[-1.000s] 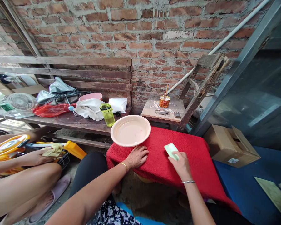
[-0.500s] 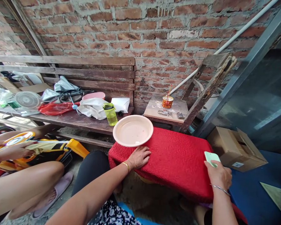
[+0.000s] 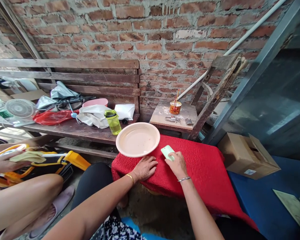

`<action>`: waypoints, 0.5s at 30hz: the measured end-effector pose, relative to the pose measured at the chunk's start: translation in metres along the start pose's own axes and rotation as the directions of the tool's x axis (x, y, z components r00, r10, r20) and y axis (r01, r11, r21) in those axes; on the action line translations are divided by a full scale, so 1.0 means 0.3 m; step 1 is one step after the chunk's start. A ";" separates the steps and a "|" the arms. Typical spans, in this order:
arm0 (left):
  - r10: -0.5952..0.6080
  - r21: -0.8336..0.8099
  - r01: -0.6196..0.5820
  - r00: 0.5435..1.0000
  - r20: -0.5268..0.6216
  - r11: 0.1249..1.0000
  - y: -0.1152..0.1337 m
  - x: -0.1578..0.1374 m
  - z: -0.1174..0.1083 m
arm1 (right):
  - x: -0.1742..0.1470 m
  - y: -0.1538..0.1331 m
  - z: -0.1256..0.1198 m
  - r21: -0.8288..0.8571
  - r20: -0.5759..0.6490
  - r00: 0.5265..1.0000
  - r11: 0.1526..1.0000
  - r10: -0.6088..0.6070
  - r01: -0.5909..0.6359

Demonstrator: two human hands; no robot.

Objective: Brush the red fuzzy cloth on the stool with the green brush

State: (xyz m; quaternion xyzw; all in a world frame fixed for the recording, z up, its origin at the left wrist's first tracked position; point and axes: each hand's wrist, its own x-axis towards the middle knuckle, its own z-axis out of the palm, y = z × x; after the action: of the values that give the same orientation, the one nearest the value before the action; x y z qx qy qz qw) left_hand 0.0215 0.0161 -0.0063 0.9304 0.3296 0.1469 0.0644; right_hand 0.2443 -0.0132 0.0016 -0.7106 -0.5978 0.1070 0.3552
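Observation:
A fuzzy red cloth [image 3: 200, 170] is draped over a low table or bench in front of me. My left hand [image 3: 145, 168] lies flat on its near left part, fingers stretched, just below a pale pink basin [image 3: 138, 155] of water. My right hand [image 3: 177, 164] grips a mint-green oblong scrubbing brush [image 3: 167, 152] with a small hole at its end. The brush is over the middle of the cloth, right of the basin; its underside is hidden.
Behind the basin, a wooden bench [image 3: 95, 133] holds a green bottle [image 3: 113, 123], bags and a fan [image 3: 21, 108]. A wooden chair [image 3: 162, 115] carries a paper cup [image 3: 175, 108] and padlocks. A cardboard box [image 3: 247, 156] stands right. At left, another person's hand [image 3: 5, 165] holds a cloth over a yellow-and-black object.
My right hand has moved left with the brush, from the cloth's far right end to its middle. My left hand stays on the cloth. The view has shifted slightly right.

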 end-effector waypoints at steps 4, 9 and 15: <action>-0.004 0.000 0.004 1.000 0.015 1.000 -0.002 0.000 0.001 | 0.047 -0.003 0.031 -0.036 0.042 0.999 0.999 0.004 -0.002; -0.007 -0.017 0.007 1.000 0.005 1.000 -0.001 0.001 0.004 | 0.092 0.127 -0.080 -0.105 0.010 0.996 0.991 0.086 -0.084; -0.008 -0.023 0.008 1.000 -0.012 1.000 0.000 0.001 0.006 | 0.063 0.450 -0.399 -0.206 -0.162 0.922 0.901 0.352 -0.381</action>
State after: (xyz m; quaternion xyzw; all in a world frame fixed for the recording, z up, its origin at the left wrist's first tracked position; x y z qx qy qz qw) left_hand 0.0224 0.0162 -0.0079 0.9273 0.3320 0.1563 0.0737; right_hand 0.4229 -0.0452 0.0081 -0.8524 -0.4390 0.0576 0.2780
